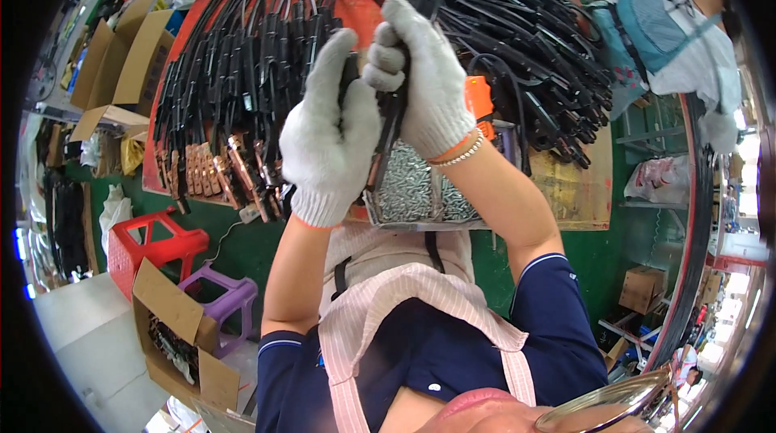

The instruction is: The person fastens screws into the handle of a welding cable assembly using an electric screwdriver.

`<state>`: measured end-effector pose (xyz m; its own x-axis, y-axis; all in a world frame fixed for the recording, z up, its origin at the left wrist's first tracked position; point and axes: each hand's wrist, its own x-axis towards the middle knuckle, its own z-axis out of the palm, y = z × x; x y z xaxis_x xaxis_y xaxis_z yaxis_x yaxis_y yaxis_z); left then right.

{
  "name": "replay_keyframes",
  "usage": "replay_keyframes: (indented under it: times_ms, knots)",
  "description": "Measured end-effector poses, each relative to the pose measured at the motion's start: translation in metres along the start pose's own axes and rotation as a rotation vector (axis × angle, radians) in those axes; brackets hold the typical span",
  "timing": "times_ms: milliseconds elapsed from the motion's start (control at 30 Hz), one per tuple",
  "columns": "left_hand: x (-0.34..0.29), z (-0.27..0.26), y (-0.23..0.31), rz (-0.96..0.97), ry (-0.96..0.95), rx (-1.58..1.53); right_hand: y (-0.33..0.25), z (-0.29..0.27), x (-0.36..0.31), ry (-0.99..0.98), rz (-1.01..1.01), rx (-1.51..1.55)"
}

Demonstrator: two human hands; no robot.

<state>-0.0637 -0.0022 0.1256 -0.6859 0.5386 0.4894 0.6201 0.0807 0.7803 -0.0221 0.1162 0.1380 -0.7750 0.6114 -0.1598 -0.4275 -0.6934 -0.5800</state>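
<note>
The left hand [331, 126], in a white knit glove, points upward with its thumb toward the other hand, thumb and fingers closed around a small black piece [349, 73]. Just beside it, the gloved right hand [427, 81] is raised a little higher, elbow bent outward, its fingers curled firmly around a black cabled part [425, 3]; the part's cable rises above the grip and a dark length slants out below it. Beneath and beyond both hands spreads a red worktop [356, 1], with a green floor [275, 251] nearer the body. Left of the grip hang black cable leads [242, 69] with copper clamps [202, 170] at their near ends; a dense cable pile [525, 37] fills the right. Just below the hands sits a tray of screws [404, 187], partly covered by the right forearm, with an orange tool [478, 98] beside the right wrist. Farther down-left are a red stool [125, 251], a purple stool [234, 300] and an open carton [162, 296].
</note>
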Motion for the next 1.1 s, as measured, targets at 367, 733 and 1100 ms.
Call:
replay_keyframes:
  times_ms: [367, 733, 1100]
  knots:
    - [0.005, 0.007, -0.015, 0.001, -0.145, -0.322, 0.009, -0.006, 0.008, 0.032, -0.028, 0.031]
    - [-0.015, 0.038, -0.051, 0.050, 0.012, -0.370, 0.025, 0.014, 0.003, 0.087, -0.227, -0.176]
    - [-0.083, -0.026, -0.027, -0.966, -0.497, -1.080, -0.026, -0.056, -0.056, -0.061, -0.244, -0.908]
